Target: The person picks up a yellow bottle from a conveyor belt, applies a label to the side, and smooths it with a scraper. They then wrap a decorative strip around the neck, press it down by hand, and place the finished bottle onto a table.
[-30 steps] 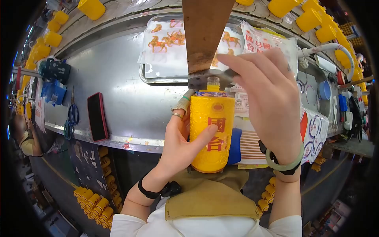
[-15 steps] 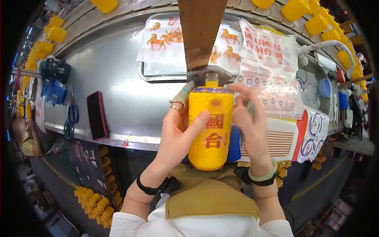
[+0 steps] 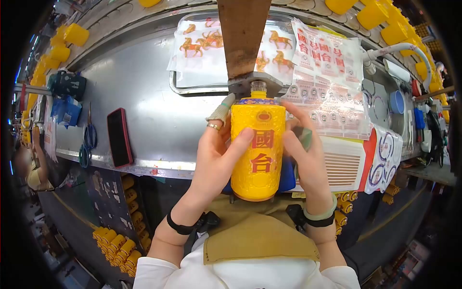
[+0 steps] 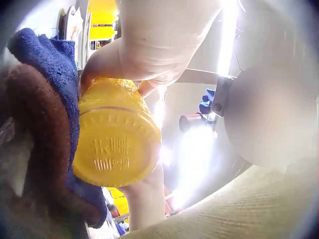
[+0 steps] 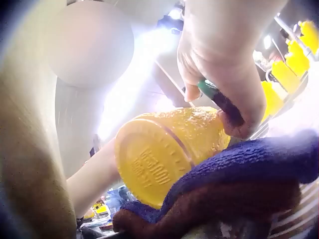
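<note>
A yellow embossed bottle point(image 3: 257, 178) with red characters and a blue-patterned shoulder lies in the head view, its clear threaded neck pointing away from me. My left hand point(image 3: 212, 159) grips its left side, thumb on the front beside the characters; a pale cover is on one finger. On the other side my right hand point(image 3: 306, 156) holds the bottle between thumb and fingers. A small green-and-black tool point(image 5: 222, 102) is tucked in that hand. Under the bottle is a blue cloth point(image 5: 249, 159). Its stamped yellow base point(image 4: 117, 149) shows in the left wrist view.
A wooden post point(image 3: 243, 43) rises just beyond the neck. Behind lies a metal tray point(image 3: 202, 90) with horse decal sheets point(image 3: 192, 67); red-character sheets point(image 3: 325, 62) are at right. A phone point(image 3: 119, 137) and scissors point(image 3: 89, 137) lie left. Yellow bottles line the conveyor point(image 3: 168, 14).
My right hand has come down from above the decal sheets to the bottle's right side and stays there. The left hand keeps its grip. Yellow bottles on the conveyor have shifted right.
</note>
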The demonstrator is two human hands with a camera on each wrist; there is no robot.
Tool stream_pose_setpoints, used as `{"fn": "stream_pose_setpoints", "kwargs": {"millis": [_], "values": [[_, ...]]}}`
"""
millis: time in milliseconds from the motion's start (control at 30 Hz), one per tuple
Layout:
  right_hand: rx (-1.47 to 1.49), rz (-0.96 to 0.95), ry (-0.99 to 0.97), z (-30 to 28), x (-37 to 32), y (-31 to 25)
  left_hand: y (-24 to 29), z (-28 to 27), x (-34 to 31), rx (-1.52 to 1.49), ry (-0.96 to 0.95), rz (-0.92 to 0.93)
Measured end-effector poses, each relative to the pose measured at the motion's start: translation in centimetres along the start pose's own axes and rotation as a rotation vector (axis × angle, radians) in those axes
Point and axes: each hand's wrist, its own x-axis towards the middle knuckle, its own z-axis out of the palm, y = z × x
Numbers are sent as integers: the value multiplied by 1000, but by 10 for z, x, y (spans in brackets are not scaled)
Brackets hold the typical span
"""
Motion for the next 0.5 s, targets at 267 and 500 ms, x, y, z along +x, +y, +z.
{"fn": "stream_pose_setpoints", "kwargs": {"millis": [267,500], "values": [[-165,-110,-133,-16,-20,17,-1,-14,-22,39,-110,-55],[-115,-77,-132,-17,-17,17,-1,-15,-22,61,-130,-49]]}}
